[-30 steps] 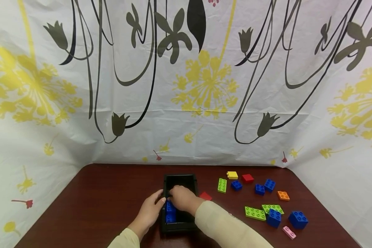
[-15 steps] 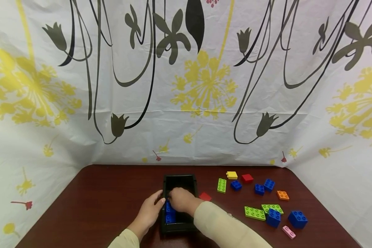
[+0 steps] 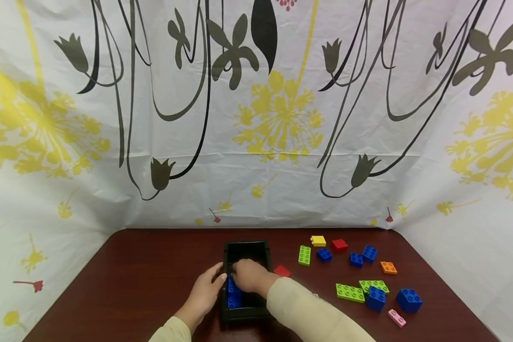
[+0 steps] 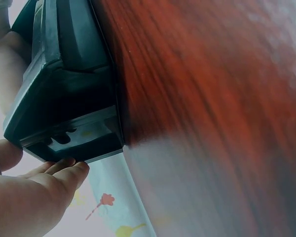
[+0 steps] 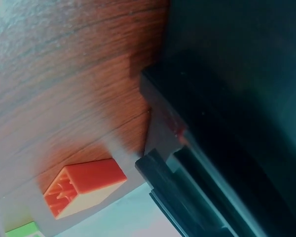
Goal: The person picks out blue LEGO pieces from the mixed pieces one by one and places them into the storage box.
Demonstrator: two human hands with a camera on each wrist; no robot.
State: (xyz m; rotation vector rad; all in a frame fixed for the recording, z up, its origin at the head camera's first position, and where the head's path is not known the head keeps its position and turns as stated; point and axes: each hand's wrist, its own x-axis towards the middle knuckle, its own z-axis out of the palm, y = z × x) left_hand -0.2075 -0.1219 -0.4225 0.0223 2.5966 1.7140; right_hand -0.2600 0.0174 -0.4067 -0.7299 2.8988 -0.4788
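A reddish-brown table [image 3: 154,270] carries a black bin [image 3: 246,314] and, right of it, scattered coloured toy bricks [image 3: 349,293].

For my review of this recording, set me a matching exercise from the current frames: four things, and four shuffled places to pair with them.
Things
1. left hand
2. right hand
3. pink brick
4. yellow brick

Places
A. near the back edge of the table, beside a red brick
B. inside the black box
C. just in front of two tall blue bricks
D. at the left side of the black box

Pairs: 1-D, 2-B, 3-C, 4-A
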